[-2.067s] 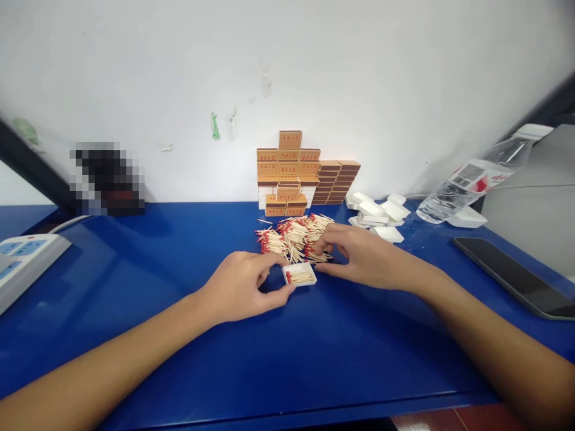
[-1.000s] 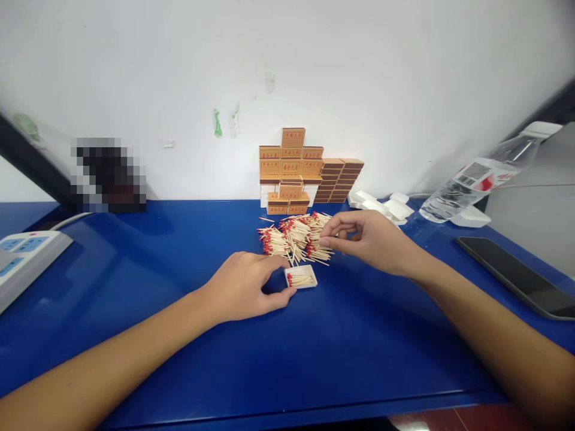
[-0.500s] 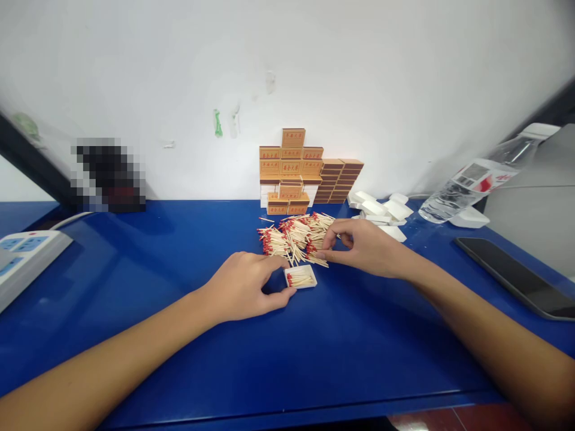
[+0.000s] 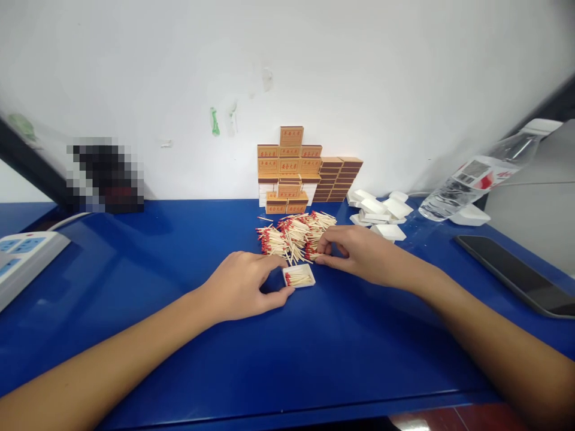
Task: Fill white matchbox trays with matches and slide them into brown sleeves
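Observation:
A small white matchbox tray (image 4: 299, 276) with a few red-tipped matches in it lies on the blue table (image 4: 287, 353). My left hand (image 4: 242, 284) rests beside it, thumb and forefinger pinched on the tray's left end. Just behind the tray lies a loose pile of matches (image 4: 294, 234). My right hand (image 4: 359, 252) lies on the pile's right edge, its fingers pinched together on a few matches.
Stacked orange matchboxes (image 4: 287, 167) and brown sleeves (image 4: 336, 178) stand against the white wall. Several empty white trays (image 4: 380, 212) lie to the right, then a tilted water bottle (image 4: 476, 179) and a black phone (image 4: 516, 274). A power strip (image 4: 22, 257) sits far left.
My right hand rose above the pile, then came back down to its right edge and pinched into the matches. My left hand has stayed on the tray.

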A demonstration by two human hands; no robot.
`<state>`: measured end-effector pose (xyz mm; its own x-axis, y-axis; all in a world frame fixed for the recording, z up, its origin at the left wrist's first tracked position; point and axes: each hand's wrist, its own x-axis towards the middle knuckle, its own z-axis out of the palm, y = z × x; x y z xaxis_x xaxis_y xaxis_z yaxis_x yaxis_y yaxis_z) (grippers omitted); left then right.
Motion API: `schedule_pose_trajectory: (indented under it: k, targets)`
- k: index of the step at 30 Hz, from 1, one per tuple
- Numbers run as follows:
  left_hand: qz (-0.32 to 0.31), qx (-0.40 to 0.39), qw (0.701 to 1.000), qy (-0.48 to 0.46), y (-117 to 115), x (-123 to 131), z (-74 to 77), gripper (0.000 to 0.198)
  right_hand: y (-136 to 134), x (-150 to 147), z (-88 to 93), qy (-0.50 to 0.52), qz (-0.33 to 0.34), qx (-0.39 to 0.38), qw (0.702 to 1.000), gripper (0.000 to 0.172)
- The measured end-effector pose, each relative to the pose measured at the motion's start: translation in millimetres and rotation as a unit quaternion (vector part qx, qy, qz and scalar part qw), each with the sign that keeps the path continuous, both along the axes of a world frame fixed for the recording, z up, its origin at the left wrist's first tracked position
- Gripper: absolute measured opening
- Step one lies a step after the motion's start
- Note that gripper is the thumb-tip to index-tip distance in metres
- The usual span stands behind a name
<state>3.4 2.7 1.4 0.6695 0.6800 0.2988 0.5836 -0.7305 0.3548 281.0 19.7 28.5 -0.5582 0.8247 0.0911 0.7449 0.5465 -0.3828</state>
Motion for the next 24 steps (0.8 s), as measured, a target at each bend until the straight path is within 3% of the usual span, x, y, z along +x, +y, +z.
schedule_pose_trajectory:
  k: [12, 17, 24]
  targets:
    - [0.005, 0.008, 1.0, -0.001, 0, 0, -1.3, 0.026, 4, 9, 2.3, 0.011, 0.028, 0.044, 0.999, 0.014]
    - [0.005, 0.014, 1.0, -0.003, 0, 1, -1.5, 0.025, -7, -4, 6.2, 0.058, 0.048, 0.028, 0.997, 0.017]
    - [0.002, 0.004, 1.0, -0.002, -1, 1, 0.0, 0.025, -19, -25, -2.4, 0.081, 0.091, 0.0, 0.993, 0.016]
